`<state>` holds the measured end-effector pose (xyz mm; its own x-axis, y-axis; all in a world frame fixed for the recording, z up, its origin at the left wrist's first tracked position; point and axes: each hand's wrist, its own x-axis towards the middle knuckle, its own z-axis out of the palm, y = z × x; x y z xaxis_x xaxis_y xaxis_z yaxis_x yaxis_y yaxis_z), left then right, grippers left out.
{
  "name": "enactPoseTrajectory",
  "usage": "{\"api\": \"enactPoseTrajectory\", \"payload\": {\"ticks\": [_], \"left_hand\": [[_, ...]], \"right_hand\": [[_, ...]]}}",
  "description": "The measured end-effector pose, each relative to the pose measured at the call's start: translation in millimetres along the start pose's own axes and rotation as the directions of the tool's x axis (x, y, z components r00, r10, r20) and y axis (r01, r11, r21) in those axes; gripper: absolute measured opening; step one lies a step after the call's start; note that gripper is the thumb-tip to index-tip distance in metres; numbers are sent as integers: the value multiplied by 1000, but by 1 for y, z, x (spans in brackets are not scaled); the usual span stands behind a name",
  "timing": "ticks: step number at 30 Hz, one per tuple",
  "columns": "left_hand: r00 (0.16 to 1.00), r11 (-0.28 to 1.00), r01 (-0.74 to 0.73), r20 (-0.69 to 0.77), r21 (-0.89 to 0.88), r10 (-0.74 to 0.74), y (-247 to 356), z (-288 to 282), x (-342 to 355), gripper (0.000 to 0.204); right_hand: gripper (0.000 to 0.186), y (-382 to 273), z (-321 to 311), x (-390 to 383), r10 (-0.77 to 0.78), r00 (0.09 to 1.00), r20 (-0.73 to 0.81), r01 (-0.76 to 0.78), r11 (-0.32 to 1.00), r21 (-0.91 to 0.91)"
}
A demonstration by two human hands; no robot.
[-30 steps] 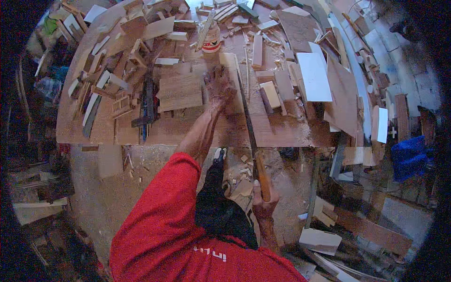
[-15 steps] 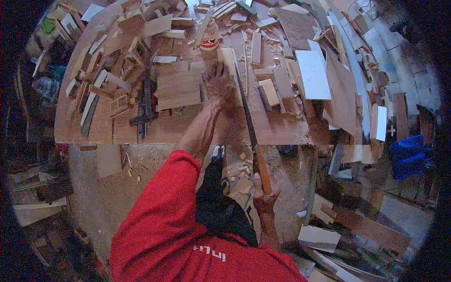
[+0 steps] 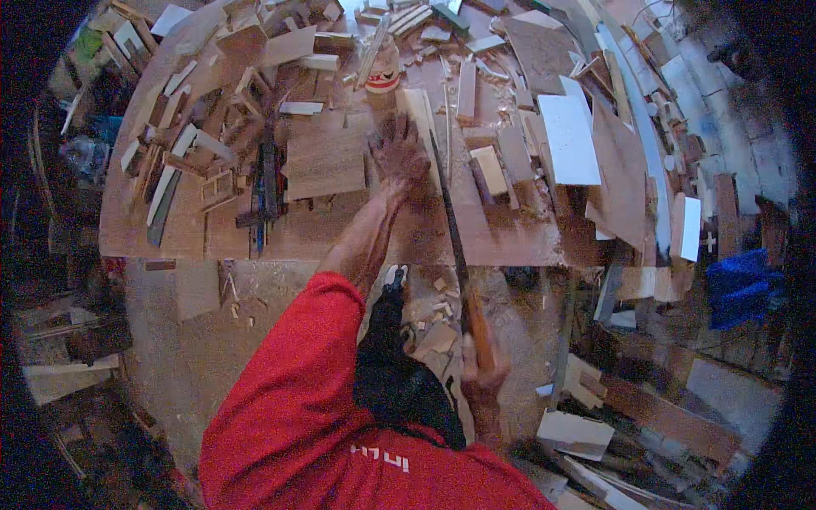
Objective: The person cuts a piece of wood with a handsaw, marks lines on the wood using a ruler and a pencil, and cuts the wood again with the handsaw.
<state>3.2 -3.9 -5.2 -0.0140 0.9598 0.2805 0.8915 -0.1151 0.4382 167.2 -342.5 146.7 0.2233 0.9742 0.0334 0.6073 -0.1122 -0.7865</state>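
My left hand (image 3: 398, 153) lies spread on a pale narrow board (image 3: 416, 106) on the wooden worktable (image 3: 501, 238). Along the board's right side runs a long, narrow dark saw-like blade (image 3: 450, 221); its orange-brown wooden handle (image 3: 478, 327), below the table's near edge, is gripped in my right hand (image 3: 484, 374), which is blurred. A brown square panel (image 3: 323, 153) is just left of my left hand. A plastic jar (image 3: 382, 72) with a red-marked label stands beyond the board, with thin sticks at its top.
Wood offcuts (image 3: 493, 170) and small frames (image 3: 217, 187) crowd both sides and the back of the table. A white panel (image 3: 565, 140) lies at the right. Dark bar-like tools (image 3: 268, 187) lie at the left. Blue fabric (image 3: 735, 289) and boards (image 3: 654, 408) are at the right.
My right hand with the long tool moved slightly up, then back down toward me, and is now blurred. My left hand stays spread on the board.
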Motion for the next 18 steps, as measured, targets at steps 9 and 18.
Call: {"api": "enactPoseTrajectory", "payload": {"ticks": [9, 18], "left_hand": [[988, 602, 26, -72, -798, -137, 7, -1, 6, 56], [998, 967, 34, 36, 254, -45, 13, -21, -3, 74]], "right_hand": [[32, -8, -3, -1, 71, 996, 46, -71, 997, -3], [26, -1, 0, -9, 37, 999, -37, -36, 999, 24]]}}
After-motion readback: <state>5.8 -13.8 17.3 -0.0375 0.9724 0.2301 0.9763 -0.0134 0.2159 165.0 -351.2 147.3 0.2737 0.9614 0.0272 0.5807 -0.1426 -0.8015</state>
